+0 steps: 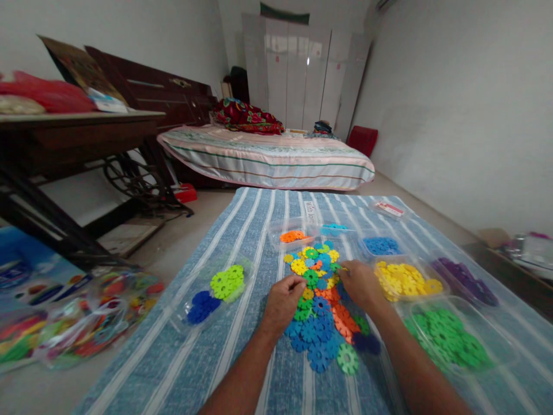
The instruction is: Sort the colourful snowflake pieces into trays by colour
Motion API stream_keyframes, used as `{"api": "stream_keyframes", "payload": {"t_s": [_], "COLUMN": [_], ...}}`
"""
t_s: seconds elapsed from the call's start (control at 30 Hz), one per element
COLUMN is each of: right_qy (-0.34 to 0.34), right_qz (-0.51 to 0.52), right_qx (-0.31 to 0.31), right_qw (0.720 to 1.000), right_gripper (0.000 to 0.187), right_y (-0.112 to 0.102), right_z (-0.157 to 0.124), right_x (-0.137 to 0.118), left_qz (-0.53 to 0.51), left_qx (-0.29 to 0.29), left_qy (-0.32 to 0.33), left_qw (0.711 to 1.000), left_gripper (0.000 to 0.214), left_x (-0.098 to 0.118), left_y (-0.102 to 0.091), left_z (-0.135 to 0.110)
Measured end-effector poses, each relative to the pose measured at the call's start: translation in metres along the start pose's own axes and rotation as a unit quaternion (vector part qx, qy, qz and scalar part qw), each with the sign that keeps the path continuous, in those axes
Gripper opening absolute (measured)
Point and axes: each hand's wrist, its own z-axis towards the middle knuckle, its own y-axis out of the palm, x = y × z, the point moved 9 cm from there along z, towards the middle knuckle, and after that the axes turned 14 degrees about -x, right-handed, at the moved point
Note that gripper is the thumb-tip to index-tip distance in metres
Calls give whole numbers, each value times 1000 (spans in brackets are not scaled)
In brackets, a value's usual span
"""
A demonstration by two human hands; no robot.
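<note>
- Blue-striped cloth (164, 369) covers the table, and a mixed pile of notched discs (318, 325) lies at its middle, within easy reach of both hands.
- Left hand (284, 298) is at the pile's near-left side, fingers curled in to meet the thumb, a grip suited to small flat pieces.
- Right hand (362, 283) leans in from the opposite side, fingers bent close together at the pile's edge; blur and overlap leave me unable to tell whether either hand has hold of a disc.
- Clear tubs ring the pile, probably to keep colours apart yet near: orange discs (292, 236) beyond, yellow discs (401, 279) and green discs (451, 340) on the right, lime discs (227, 281) beside dark blue discs (203, 306) on the left.
- Farther out, bagged coloured pieces (108, 317) sit beside the table, and a bed (268, 158) stands beyond it.
</note>
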Motion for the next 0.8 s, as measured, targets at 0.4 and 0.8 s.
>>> {"api": "stream_keyframes", "payload": {"t_s": [0.4,0.8], "right_qy": [-140,-167], "right_qz": [-45,-98], "right_qx": [52,10], "right_qw": [988,981], "right_gripper": [21,27], "right_y": [-19,-8], "right_z": [20,68], "right_x": [-92,-157], "left_qz": [3,-16], "left_qx": [-1,-19], "left_qy": [10,-9], "left_qw": [1000,1000], "left_gripper": [22,23], "left_x": [-1,-2], "left_y": [-1,1], "left_z": [1,1]}}
